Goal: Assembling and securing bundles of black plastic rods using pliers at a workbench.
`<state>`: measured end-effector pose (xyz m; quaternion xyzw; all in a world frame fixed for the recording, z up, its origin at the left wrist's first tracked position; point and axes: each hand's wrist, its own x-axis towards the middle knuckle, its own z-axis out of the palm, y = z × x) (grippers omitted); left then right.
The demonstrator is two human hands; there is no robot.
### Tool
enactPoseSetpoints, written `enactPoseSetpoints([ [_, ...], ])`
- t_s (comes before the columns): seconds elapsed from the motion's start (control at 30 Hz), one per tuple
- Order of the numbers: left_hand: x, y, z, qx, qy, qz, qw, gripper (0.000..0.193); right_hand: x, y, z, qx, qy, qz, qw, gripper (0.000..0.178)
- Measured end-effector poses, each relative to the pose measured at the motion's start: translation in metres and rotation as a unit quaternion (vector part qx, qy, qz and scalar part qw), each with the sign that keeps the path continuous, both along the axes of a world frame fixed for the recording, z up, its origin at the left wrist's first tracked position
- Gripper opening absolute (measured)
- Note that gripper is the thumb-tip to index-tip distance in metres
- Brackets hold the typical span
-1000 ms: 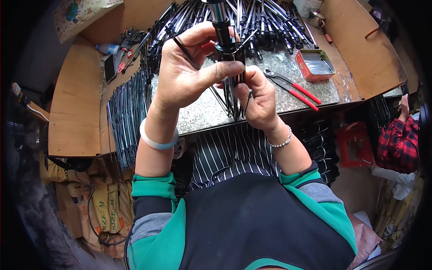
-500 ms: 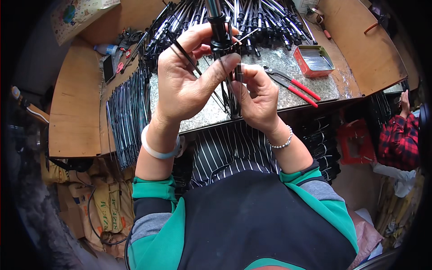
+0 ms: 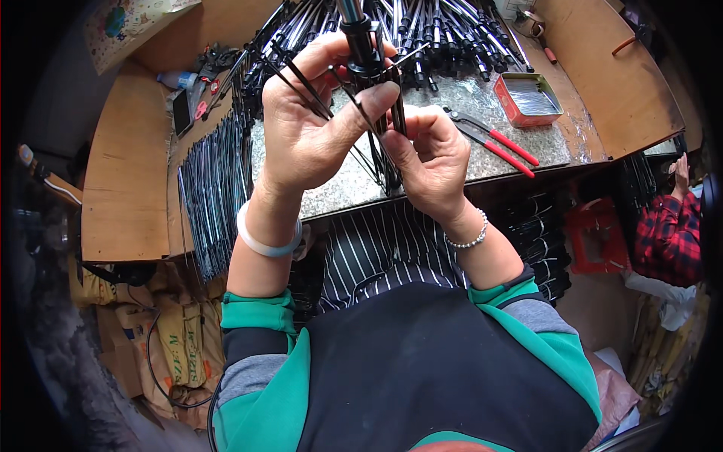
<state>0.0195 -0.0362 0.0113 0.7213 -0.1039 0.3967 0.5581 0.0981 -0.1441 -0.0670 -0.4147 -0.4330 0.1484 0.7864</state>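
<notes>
Over the worktop's front part, my left hand (image 3: pixel 297 135) is closed around the black hub of an umbrella frame (image 3: pixel 364 49), thumb pressed across it. The frame's silver shaft points away from me and out past the top edge. Thin dark ribs (image 3: pixel 382 167) hang toward me from the hub, and a few others splay out to the left, behind my left hand. A short, thin piece of wire (image 3: pixel 414 56) sticks out from the hub to the right. My right hand (image 3: pixel 435 162) pinches the ribs just below the hub; its fingertips are partly hidden.
Pliers with red handles (image 3: pixel 501 147) lie to the right, near a red tin (image 3: pixel 533 105) of thin wires. Umbrella shafts (image 3: pixel 444 38) are heaped at the back. Bundled ribs (image 3: pixel 216 196) line the left edge. A person's checked sleeve (image 3: pixel 666 241) shows far right.
The hub has tilted slightly left and toward me. More ribs now splay apart by my left thumb. My right hand has moved slightly, still on the ribs.
</notes>
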Motion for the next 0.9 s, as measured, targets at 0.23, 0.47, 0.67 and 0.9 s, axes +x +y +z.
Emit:
enactPoseSetpoints([
  [0.23, 0.001, 0.001, -0.001, -0.016, 0.004, -0.009, 1.0, 0.031, 0.005, -0.004, 0.009, -0.033, -0.003, 0.024, 0.999, 0.015],
  [0.47, 0.003, -0.003, -0.001, -0.002, -0.007, 0.005, 1.0, 0.035, -0.001, -0.001, 0.003, -0.032, -0.025, -0.029, 0.999, 0.017],
  [0.67, 0.003, -0.01, 0.0, 0.013, -0.012, 0.039, 0.999, 0.035, -0.003, 0.002, -0.002, 0.001, -0.079, -0.075, 0.994, 0.02],
  [0.9, 0.005, -0.024, 0.007, -0.039, -0.029, -0.005, 0.999, 0.041, 0.002, 0.003, -0.001, 0.027, -0.055, -0.067, 0.996, 0.019],
])
